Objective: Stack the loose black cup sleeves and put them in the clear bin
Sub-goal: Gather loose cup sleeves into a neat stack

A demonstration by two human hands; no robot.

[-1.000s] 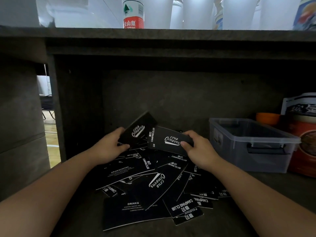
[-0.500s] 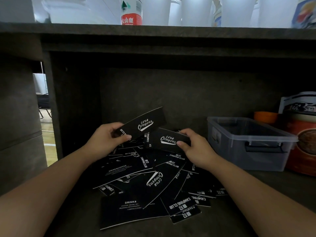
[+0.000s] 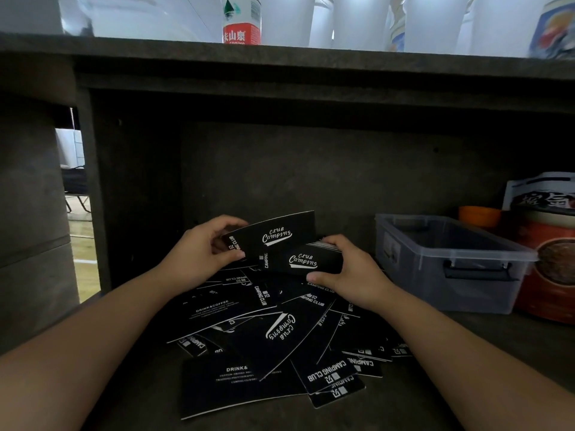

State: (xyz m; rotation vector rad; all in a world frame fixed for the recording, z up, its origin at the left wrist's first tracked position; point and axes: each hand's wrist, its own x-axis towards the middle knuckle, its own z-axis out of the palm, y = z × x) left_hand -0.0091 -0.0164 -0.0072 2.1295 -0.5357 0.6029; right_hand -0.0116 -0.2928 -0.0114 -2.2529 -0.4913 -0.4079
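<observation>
2 forearms reaching in, left hand (image 3: 203, 248) pinching 1 sleeve (image 3: 273, 234), right hand (image 3: 348, 270) fingers gripping another sleeve (image 3: 303, 261)

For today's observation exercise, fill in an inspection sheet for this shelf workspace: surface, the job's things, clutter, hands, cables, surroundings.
Surface: dark shelf floor inside a dark cabinet.
Job's things: pile of loose sleeves scattered flat and overlapping; clear bin at right, lid off, contents cannot be told.
Clutter: orange cup and red tin beyond the bin.
Hands: left hand holds one sleeve; right hand holds a small stack of sleeves, its grip on the stack's right end.
Cables: nothing seen.
Surroundings: water bottle and white cups on the counter above.
</observation>
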